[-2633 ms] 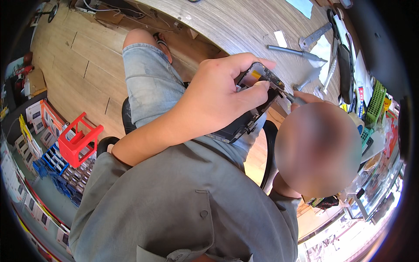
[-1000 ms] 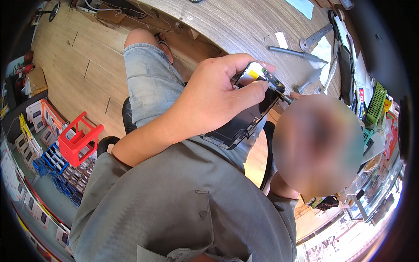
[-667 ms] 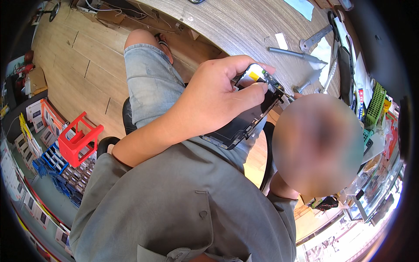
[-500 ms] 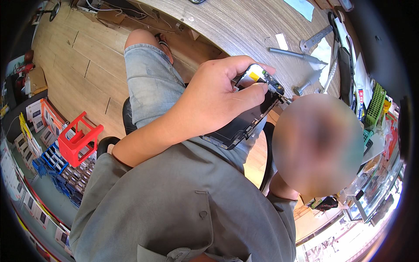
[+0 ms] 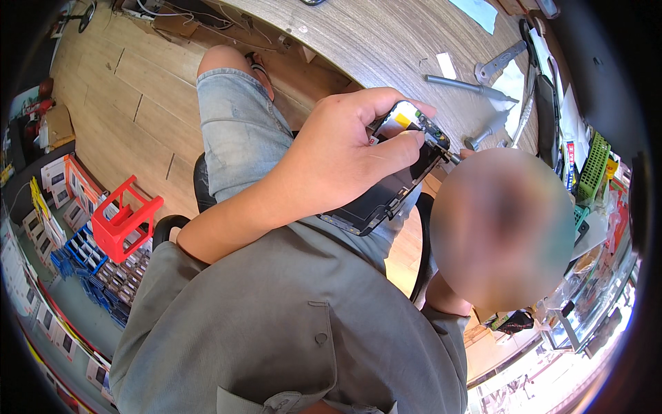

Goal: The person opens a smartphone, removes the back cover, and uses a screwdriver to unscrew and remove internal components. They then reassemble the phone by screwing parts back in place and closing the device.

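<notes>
My left hand [image 5: 345, 150] is closed around a phone screen [image 5: 372, 204], its inner side facing up. The screen is dark, with a yellow patch and small green and metal parts at its far end. My thumb presses on that inner face, and the fingers wrap round the far edge. At the screen's right edge is the tip of a thin metal-tipped tool [image 5: 452, 157], reaching in from my right hand [image 5: 486, 231]. A round blur covers most of that hand, so its fingers hardly show. Both hands are above my lap.
On the wooden table [image 5: 372, 41] lie a grey pen-shaped tool [image 5: 458, 84], a second grey tool [image 5: 491, 130] and a flat metal tool [image 5: 500, 62]. A green basket [image 5: 594, 165] stands at the right among clutter. Left of me are a red stool [image 5: 124, 222] and blue trays [image 5: 86, 250].
The metal tip at the screen's right edge has shifted very slightly. My left hand and the phone screen stay almost where they were.
</notes>
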{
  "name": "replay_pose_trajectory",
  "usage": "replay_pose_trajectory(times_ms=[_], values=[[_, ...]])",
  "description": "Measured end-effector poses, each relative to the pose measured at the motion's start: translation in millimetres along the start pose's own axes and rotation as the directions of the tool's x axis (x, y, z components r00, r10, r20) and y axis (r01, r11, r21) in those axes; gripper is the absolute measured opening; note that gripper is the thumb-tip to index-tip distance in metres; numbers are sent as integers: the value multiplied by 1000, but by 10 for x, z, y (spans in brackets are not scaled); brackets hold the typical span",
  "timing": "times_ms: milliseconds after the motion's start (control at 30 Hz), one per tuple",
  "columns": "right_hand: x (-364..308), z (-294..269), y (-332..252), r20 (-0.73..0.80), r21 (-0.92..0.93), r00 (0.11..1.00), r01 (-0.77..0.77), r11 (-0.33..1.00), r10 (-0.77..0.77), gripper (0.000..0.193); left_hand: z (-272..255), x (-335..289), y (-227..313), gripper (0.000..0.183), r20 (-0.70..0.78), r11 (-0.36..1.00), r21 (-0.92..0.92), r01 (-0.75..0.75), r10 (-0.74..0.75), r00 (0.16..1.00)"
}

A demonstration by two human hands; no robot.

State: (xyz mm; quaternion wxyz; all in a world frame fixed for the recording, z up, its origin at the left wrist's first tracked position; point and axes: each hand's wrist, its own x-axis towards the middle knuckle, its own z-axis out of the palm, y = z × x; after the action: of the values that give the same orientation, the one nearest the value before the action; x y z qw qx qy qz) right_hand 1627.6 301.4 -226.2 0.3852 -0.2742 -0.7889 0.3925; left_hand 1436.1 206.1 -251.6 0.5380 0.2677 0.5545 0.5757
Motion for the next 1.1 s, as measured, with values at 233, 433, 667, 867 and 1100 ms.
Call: replay_pose_trajectory(times_ms=[233,433,667,867,1100], values=[[10,5,-6,4,7,1000,-5,1000,5,57,24,29,-85,31,-69,996,-7,-93,93,993],[10,-15,-14,-6,7,1000,-18,1000,18,57,1,11,4,36,6,1000,-6,11,-11,1000],[-5,-18,-55,5,9,998,-59,998,59,57,-2,-13,24,38,6,1000,-7,3,-3,1000],[-7,-2,-18,-15,44,999,-36,998,37,57,27,-18,32,40,4,997,-73,15,-15,1000],[10,-1,-3,0,35,1000,-18,999,18,57,14,-20,39,40,-1,999,-31,17,-17,1000]])
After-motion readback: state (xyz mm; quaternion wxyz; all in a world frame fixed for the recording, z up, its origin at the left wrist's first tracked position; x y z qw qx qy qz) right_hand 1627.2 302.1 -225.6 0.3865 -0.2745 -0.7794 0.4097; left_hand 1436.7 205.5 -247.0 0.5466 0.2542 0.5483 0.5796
